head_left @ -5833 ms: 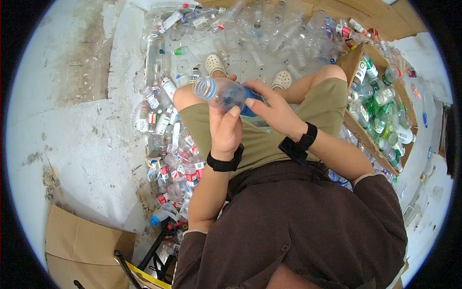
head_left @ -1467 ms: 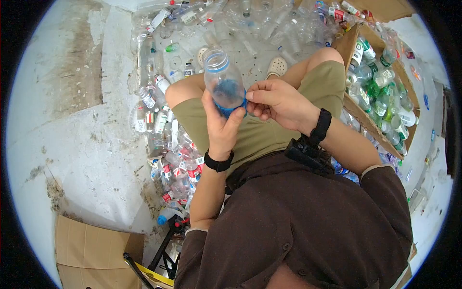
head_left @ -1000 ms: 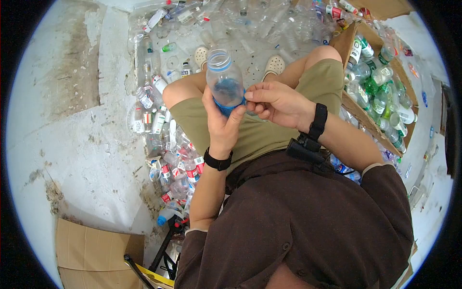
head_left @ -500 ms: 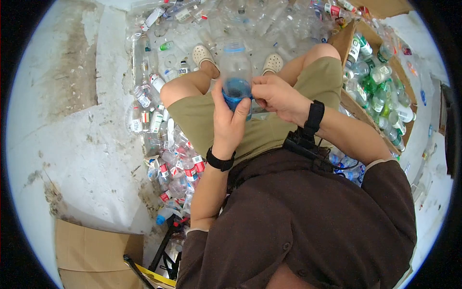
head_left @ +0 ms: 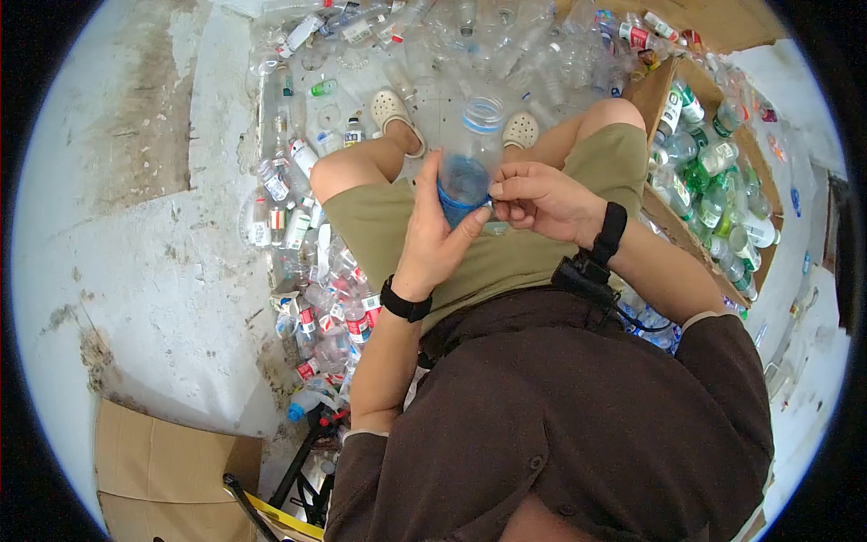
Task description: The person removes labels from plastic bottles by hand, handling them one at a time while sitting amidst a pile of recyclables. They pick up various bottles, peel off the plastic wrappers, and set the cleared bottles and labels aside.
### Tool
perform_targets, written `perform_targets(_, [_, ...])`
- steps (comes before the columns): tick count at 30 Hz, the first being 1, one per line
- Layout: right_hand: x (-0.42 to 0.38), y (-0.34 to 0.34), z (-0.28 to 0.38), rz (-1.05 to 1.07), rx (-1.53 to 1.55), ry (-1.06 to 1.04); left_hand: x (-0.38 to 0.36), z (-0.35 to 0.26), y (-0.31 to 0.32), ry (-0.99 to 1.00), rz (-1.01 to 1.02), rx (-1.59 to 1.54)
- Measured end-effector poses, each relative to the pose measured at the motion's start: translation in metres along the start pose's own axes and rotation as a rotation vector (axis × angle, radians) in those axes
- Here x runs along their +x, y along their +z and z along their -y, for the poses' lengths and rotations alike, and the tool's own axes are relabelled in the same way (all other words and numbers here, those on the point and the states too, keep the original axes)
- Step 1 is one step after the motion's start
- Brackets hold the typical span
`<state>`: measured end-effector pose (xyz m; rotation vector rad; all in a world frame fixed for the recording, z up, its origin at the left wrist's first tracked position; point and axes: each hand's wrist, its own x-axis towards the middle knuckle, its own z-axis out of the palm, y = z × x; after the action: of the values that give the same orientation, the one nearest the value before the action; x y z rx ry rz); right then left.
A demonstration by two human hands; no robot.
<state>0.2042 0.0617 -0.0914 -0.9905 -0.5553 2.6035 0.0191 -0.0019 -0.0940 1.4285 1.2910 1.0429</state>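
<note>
My left hand (head_left: 435, 237) is wrapped round the lower part of a clear plastic bottle (head_left: 475, 144). The bottle leans slightly, its open-looking neck with a blue ring pointing away from me. Around its lower half is a blue band, partly covered by my left fingers and thumb. Against the right side of this band, my right hand (head_left: 546, 203) has thumb and forefinger pinched together. What lies between those fingertips, perhaps the band's edge, is too small to make out.
On my right stands a cardboard box (head_left: 652, 90) full of green and clear bottles. Red-labelled bottles (head_left: 357, 323) pile up at my left, and many clear bottles (head_left: 533, 41) lie beyond my feet. A cardboard sheet (head_left: 172, 465) is at lower left, beside a black-and-yellow frame (head_left: 293, 519).
The bottle and both hands have shifted a little right and toward me, and the bottle leans more to the right. My right fingers stay pinched at its side. The whole view has shifted slightly.
</note>
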Motion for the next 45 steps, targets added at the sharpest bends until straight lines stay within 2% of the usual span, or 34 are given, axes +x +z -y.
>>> perform_targets(3, [0.003,-0.004,-0.009,-0.041,-0.008,-0.015,-0.002,0.009,0.002,0.075,-0.028,0.045])
perform_targets(7, [0.003,0.01,-0.023,-0.151,0.006,-0.061,-0.002,0.019,0.008,0.052,-0.103,0.081])
perform_targets(10, [0.002,0.022,-0.02,-0.201,-0.061,-0.107,-0.006,0.019,0.016,0.076,-0.176,0.023])
perform_targets(12, [0.004,0.028,-0.016,-0.214,-0.156,-0.162,-0.005,0.012,0.021,0.053,-0.262,-0.162])
perform_targets(13, [0.006,0.029,-0.016,-0.209,-0.163,-0.166,-0.006,0.012,0.022,0.06,-0.267,-0.16])
perform_targets(15, [0.01,0.026,-0.017,-0.243,-0.3,-0.171,-0.007,0.012,0.022,-0.02,-0.301,-0.192])
perform_targets(19, [0.01,0.027,-0.009,-0.249,-0.234,-0.085,-0.005,0.006,0.019,-0.061,-0.319,-0.22])
perform_targets(21, [0.007,0.03,-0.001,-0.126,-0.071,-0.003,-0.004,0.009,0.016,0.008,-0.398,-0.118])
perform_targets(25, [0.005,0.032,0.002,-0.122,-0.164,-0.026,-0.001,0.003,0.01,0.046,-0.308,-0.246])
perform_targets(27, [0.006,0.03,-0.005,-0.157,-0.192,-0.034,-0.005,0.007,0.009,-0.003,-0.264,-0.232])
perform_targets(34, [0.012,0.031,-0.014,-0.233,-0.275,-0.088,-0.012,0.015,0.023,-0.069,-0.343,-0.32])
perform_targets(36, [0.018,0.024,-0.011,-0.265,-0.471,-0.144,-0.007,0.011,0.02,0.009,-0.347,-0.353])
perform_targets(37, [0.018,0.025,-0.01,-0.263,-0.473,-0.145,-0.005,0.005,0.015,0.011,-0.349,-0.353])
perform_targets(39, [0.016,0.03,-0.009,-0.428,-1.173,-0.545,-0.001,-0.013,0.0,0.113,-0.334,0.086])
perform_targets(41, [0.009,0.04,-0.007,-0.429,-1.248,-0.558,0.0,-0.019,0.0,0.126,-0.378,0.031])
perform_targets(43, [0.009,0.045,-0.005,-0.429,-1.316,-0.575,-0.005,-0.016,0.003,0.137,-0.415,-0.202])
perform_targets(45, [0.007,0.041,-0.002,-0.327,-1.28,-0.495,-0.007,-0.015,0.001,0.112,-0.389,-0.198])
